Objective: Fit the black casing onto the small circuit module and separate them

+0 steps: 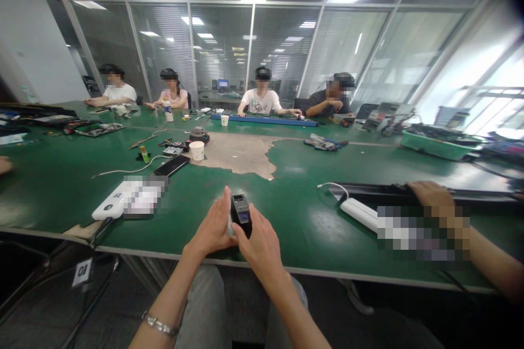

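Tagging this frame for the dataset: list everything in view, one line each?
small device: 1, black with blue screen, held upright between both hands at the near table edge
table: 1, green with a worn bare patch mid-top
paper cups: 2, white, mid-table and farther back
phone: 1, black, left of centre
white box: 1, near left, partly blurred
power strip: 1, white, near right
tray: 1, green, far right
long blue strip: 1, far side
seated people: 4, far side
co-worker's hand: 1, right edge
left hand: 1, on the device
right hand: 1, on the device
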